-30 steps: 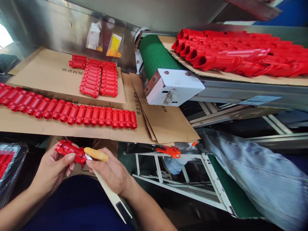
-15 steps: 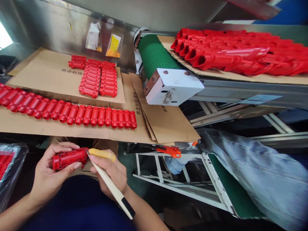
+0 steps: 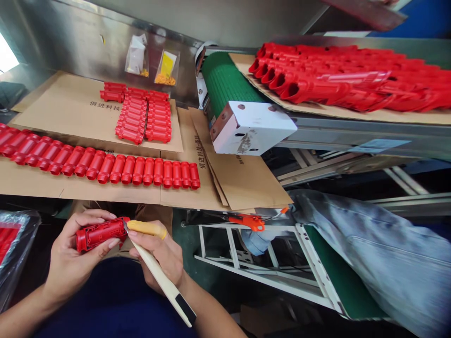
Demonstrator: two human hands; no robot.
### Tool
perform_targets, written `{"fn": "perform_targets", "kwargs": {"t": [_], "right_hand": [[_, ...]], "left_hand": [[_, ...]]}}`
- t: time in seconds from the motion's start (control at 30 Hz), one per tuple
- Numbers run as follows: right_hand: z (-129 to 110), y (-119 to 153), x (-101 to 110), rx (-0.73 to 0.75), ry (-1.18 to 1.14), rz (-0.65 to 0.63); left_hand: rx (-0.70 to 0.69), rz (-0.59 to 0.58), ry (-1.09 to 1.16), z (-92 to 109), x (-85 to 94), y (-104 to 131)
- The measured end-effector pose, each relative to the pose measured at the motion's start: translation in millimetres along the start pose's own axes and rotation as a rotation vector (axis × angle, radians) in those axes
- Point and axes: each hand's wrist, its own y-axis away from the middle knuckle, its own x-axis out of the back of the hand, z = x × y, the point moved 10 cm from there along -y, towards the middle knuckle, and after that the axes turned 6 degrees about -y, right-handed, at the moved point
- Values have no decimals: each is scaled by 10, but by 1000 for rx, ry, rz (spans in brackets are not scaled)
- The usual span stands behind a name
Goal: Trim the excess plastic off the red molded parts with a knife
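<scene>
My left hand [image 3: 75, 251] is closed around a red plastic shell [image 3: 102, 234], its fingers behind and thumb along the near side. The open, ribbed inside of the shell faces up. A knife with a cream handle [image 3: 160, 274] and black butt end is pinched in my right hand [image 3: 165, 256], pen-like. Its short metal tip is at the right end of the shell; whether it touches is too small to tell. A yellow finger cot [image 3: 146, 228] covers my right index finger. Both hands are over my lap, below the table edge.
Beyond my hands, a row of red shells [image 3: 105, 168] lies on cardboard [image 3: 116, 191], with more in stacks [image 3: 143, 115] behind. A green conveyor [image 3: 225, 82] carries a large red pile [image 3: 345, 77]. Orange-handled cutters [image 3: 248, 221] hang at the table edge. Another person's denim-covered leg [image 3: 369, 253] is at right.
The knife and my right hand have shifted slightly left and down. My left hand keeps hold of the red shell, almost unmoved.
</scene>
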Motion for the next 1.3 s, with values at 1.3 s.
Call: {"fn": "perform_targets", "kwargs": {"t": [1.3], "right_hand": [[85, -70, 101, -25, -100, -135]], "left_hand": [[385, -71, 215, -341, -114, 46]]}}
